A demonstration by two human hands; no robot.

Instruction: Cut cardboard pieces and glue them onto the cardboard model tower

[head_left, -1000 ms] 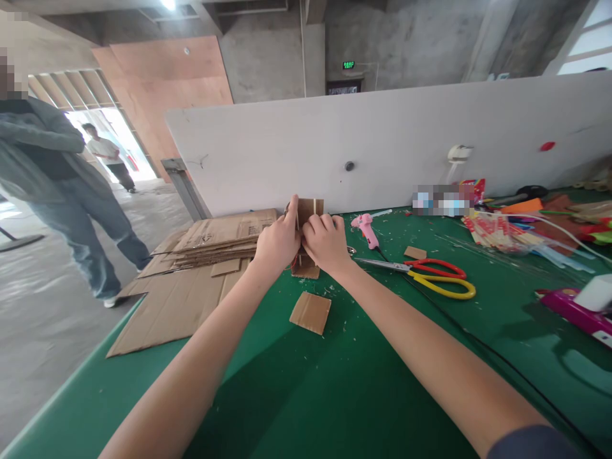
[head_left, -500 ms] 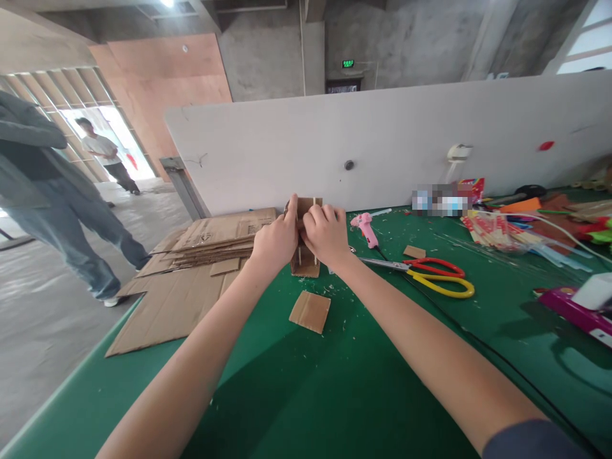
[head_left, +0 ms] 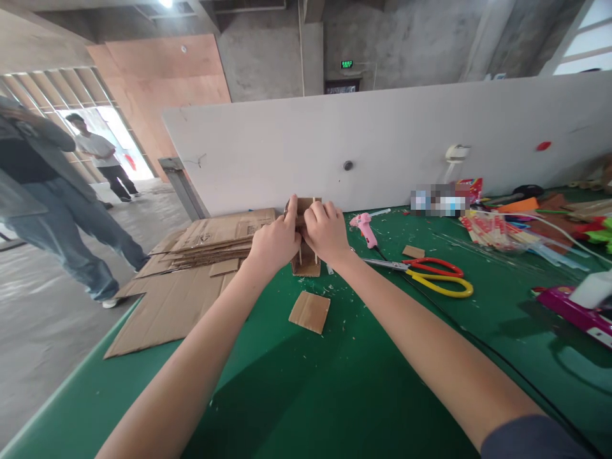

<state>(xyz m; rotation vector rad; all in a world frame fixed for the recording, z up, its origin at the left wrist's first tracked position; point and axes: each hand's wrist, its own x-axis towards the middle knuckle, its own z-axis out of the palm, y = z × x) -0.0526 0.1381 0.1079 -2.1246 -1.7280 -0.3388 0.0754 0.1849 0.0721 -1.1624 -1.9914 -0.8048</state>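
- Cardboard box (head_left: 306, 268), in the head view, is sitting on the green table (head_left: 335, 395) straight ahead of the person, just short of the white board (head_left: 268, 153).
- Its long axis is seemingly running away from the person, with the box lying between the two hands; neither hand is clearly nearer.
- The left hand (head_left: 276, 241) is grasping its left side, the index finger pointing away along it.
- The right hand (head_left: 327, 231) is curling its fingers over the right side, seemingly gripping there; how hard either hand is pressing cannot be told.
- A loose cardboard square (head_left: 310, 312) is lying nearer the person, apart from the box.
- The glue gun (head_left: 364, 224) and scissors (head_left: 408, 267) are resting to the right of the right hand; a cardboard stack (head_left: 229, 229) is lying left of the left hand.
- Fingers and thumbs are hiding the box's middle, so its inside and the fingertips' contact are staying unclear.
- Pale strips (head_left: 316, 260) are showing along the box, too small to identify.
- Blurring is masking one item at the far right.
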